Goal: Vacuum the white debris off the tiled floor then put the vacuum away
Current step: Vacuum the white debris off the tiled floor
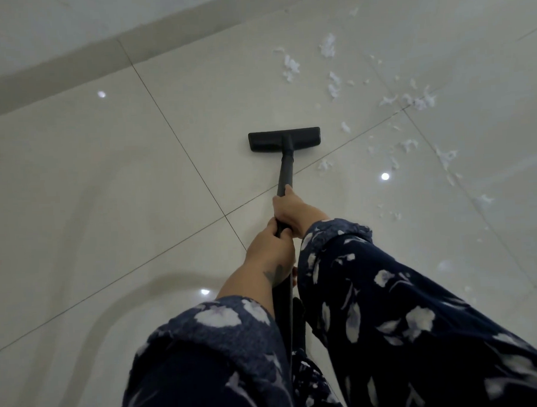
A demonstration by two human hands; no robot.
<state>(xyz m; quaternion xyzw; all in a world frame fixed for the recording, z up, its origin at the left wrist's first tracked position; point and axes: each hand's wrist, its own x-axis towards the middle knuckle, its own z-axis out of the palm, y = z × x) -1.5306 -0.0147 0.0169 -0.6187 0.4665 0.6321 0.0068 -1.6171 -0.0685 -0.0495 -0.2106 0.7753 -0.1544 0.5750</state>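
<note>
So, the black vacuum wand (286, 175) is gripped with both hands, one stacked right behind the other. The right hand (289, 210) is wrapped around the tube further down toward the head, and the left hand (271, 252) is clenched around it just behind, nearer the body. Both forearms are covered by dark blue sleeves (372, 291) with a pale floral print.

The wand's long axis is run almost straight away from the body, tilted downward and forward, with only a slight lean to the right at the far end. The flat rectangular floor head (284, 139) is set crosswise to the tube, so its long side is laid left to right, and it is rested flat on the glossy tiled floor (106, 179), pointed toward the pale skirting (70, 67) at the base of the wall.

The white debris (410, 98) is scattered mostly to the right of the head and beyond it, in shredded fluffy bits spread across several tiles. A few scraps (324, 164) are seen just beside the tube on the right. The tiles to the left are marked only by ceiling light reflections.
</note>
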